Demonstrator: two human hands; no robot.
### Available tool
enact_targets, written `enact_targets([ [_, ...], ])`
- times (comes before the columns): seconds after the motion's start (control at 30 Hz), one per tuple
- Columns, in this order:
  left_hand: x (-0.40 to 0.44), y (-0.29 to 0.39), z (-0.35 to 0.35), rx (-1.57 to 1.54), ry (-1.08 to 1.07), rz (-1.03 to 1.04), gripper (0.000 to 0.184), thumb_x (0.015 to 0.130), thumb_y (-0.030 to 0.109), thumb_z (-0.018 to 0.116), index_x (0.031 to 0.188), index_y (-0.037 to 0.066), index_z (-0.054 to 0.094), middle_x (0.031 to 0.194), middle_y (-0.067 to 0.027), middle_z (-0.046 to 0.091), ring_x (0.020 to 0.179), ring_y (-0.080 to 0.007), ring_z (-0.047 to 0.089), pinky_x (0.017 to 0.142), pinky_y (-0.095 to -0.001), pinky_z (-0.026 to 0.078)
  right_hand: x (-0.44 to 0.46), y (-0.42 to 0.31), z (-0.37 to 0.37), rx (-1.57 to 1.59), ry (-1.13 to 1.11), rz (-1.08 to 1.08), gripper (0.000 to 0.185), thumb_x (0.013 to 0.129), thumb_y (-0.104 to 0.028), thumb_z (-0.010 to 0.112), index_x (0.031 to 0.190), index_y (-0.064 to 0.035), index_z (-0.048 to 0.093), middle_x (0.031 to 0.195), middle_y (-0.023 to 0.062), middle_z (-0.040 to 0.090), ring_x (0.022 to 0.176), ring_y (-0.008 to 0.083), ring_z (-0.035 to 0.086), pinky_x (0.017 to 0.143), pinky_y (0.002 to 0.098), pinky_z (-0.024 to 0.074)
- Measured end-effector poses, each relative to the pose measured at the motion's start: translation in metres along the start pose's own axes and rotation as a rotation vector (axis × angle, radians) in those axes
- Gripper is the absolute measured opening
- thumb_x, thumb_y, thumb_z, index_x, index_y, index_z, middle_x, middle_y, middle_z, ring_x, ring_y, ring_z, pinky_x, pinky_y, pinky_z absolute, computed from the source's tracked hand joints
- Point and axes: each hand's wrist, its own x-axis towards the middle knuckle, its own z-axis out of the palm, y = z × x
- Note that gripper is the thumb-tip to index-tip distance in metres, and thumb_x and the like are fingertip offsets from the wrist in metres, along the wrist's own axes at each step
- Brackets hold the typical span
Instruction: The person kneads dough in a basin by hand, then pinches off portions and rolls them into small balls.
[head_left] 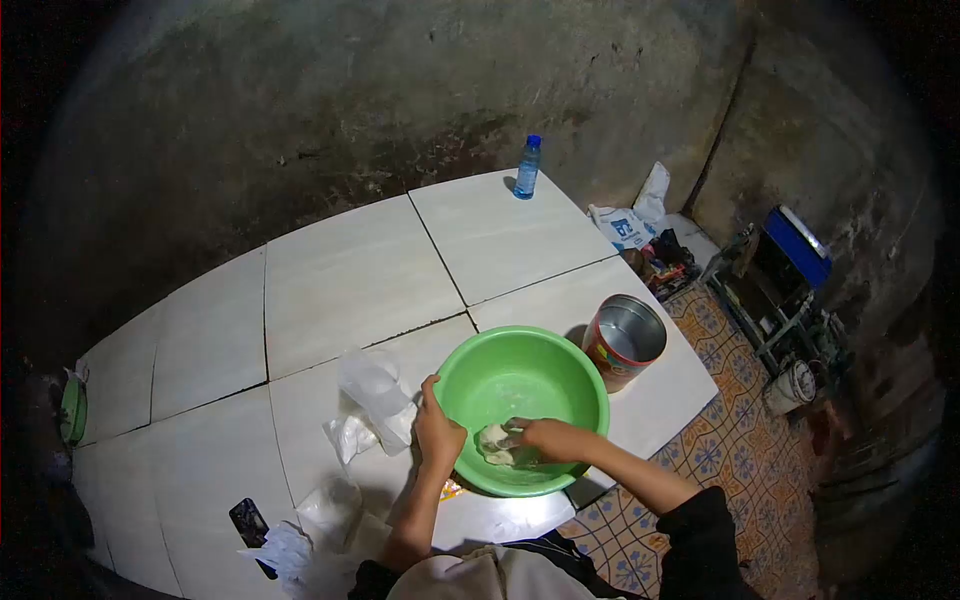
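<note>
A wide green plastic basin (520,350) stands on the tiled table in front of me. My left hand (438,432) grips its left rim, thumb over the edge. Inside the basin, my right hand (545,440) has its fingers closed on a pale lump of dough (494,446) near the left side of the bottom. Whitish residue shows on those fingers and on the basin floor. Left of the basin sits an open clear plastic bag (365,400) with white powder in it.
An open, empty-looking tin (627,340) stands right of the basin, close to the table edge. A water bottle (527,168) is at the far corner. A phone (249,522) and crumpled plastic (283,552) lie at the near left. A bucket (791,387) stands on the patterned floor.
</note>
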Motion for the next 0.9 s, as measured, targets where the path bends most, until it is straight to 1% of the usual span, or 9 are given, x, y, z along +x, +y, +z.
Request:
enact_targets([
  [0.07, 0.0, -0.001, 0.002, 0.002, 0.01, 0.007, 0.073, 0.065, -0.014, 0.055, 0.13, 0.012, 0.034, 0.096, -0.0272, 0.06, 0.092, -0.0482, 0.057, 0.077, -0.0504, 0.044, 0.008, 0.013, 0.049, -0.143, 0.272, -0.043, 0.018, 0.077, -0.009, 0.055, 0.078, 0.005, 0.067, 0.103, 0.0211, 0.064, 0.077, 0.0356, 0.065, 0.069, 0.0416, 0.054],
  [0.2, -0.002, 0.003, -0.002, -0.005, -0.003, 0.012, 0.072, 0.066, -0.013, 0.057, 0.13, 0.012, 0.034, 0.097, -0.0262, 0.061, 0.094, -0.0475, 0.058, 0.077, -0.05, 0.045, 0.025, -0.005, 0.054, -0.373, 0.219, 0.014, 0.011, 0.073, -0.013, 0.059, 0.069, -0.005, 0.066, 0.068, 0.014, 0.064, 0.065, 0.0296, 0.066, 0.058, 0.0404, 0.0536],
  [0.6, -0.001, -0.008, 0.001, -0.036, -0.012, 0.018, 0.073, 0.063, -0.014, 0.054, 0.128, 0.013, 0.035, 0.1, -0.0266, 0.061, 0.091, -0.049, 0.058, 0.076, -0.0514, 0.045, 0.093, 0.037, 0.063, -0.124, 0.419, 0.355, 0.016, 0.072, -0.011, 0.063, 0.083, -0.0008, 0.069, 0.073, 0.0212, 0.065, 0.068, 0.036, 0.066, 0.062, 0.0442, 0.0526],
  [0.67, -0.002, -0.004, 0.001, -0.026, -0.009, 0.0, 0.072, 0.064, -0.014, 0.054, 0.128, 0.012, 0.035, 0.1, -0.0265, 0.06, 0.093, -0.0479, 0.058, 0.078, -0.0506, 0.046, 0.092, 0.057, 0.063, 0.247, 0.582, 0.534, 0.023, 0.075, -0.013, 0.064, 0.092, 0.0011, 0.07, 0.073, 0.0226, 0.065, 0.068, 0.036, 0.066, 0.066, 0.0418, 0.0534],
  [0.7, -0.003, -0.002, 0.0, -0.026, -0.008, -0.001, 0.072, 0.064, -0.014, 0.054, 0.128, 0.012, 0.035, 0.1, -0.0265, 0.06, 0.093, -0.0479, 0.058, 0.078, -0.0506, 0.046, 0.085, 0.058, 0.044, 0.386, 0.386, 0.632, 0.034, 0.075, -0.014, 0.067, 0.105, 0.0025, 0.067, 0.088, 0.0245, 0.067, 0.078, 0.0332, 0.067, 0.075, 0.0373, 0.0531],
  [0.77, -0.003, 0.001, -0.001, -0.003, -0.004, -0.019, 0.072, 0.064, -0.014, 0.054, 0.128, 0.011, 0.035, 0.099, -0.0261, 0.06, 0.095, -0.047, 0.058, 0.078, -0.05, 0.045, 0.06, 0.072, 0.033, 0.775, 0.072, 0.371, 0.042, 0.076, -0.015, 0.067, 0.113, 0.0041, 0.062, 0.108, 0.0241, 0.065, 0.092, 0.0309, 0.065, 0.082, 0.0352, 0.0513],
  [0.8, -0.002, -0.012, 0.006, 0.011, 0.067, 0.085, 0.073, 0.067, -0.011, 0.057, 0.129, 0.017, 0.032, 0.084, -0.0256, 0.063, 0.079, -0.0476, 0.061, 0.065, -0.0525, 0.045, 0.037, 0.049, 0.008, 0.634, -0.017, 0.266, 0.049, 0.077, -0.016, 0.068, 0.121, 0.0014, 0.058, 0.125, 0.0194, 0.059, 0.103, 0.0295, 0.062, 0.087, 0.034, 0.0495],
  [0.83, -0.002, -0.008, 0.004, 0.008, 0.071, 0.086, 0.073, 0.067, -0.011, 0.057, 0.129, 0.017, 0.032, 0.084, -0.0256, 0.063, 0.079, -0.0476, 0.061, 0.065, -0.0525, 0.045, 0.03, 0.072, 0.029, 0.389, 0.174, -0.171, 0.057, 0.074, -0.016, 0.065, 0.127, 0.002, 0.055, 0.106, 0.024, 0.067, 0.085, 0.0302, 0.069, 0.075, 0.0387, 0.0529],
  [0.9, -0.003, 0.0, 0.0, -0.014, 0.0, -0.009, 0.072, 0.064, -0.014, 0.054, 0.128, 0.011, 0.035, 0.096, -0.0253, 0.06, 0.089, -0.0464, 0.059, 0.075, -0.05, 0.046, 0.013, 0.012, -0.026, 0.313, -0.06, 0.351, 0.045, 0.076, -0.02, 0.067, 0.115, 0.0015, 0.063, 0.104, 0.0284, 0.064, 0.089, 0.0371, 0.066, 0.078, 0.0421, 0.0522],
])
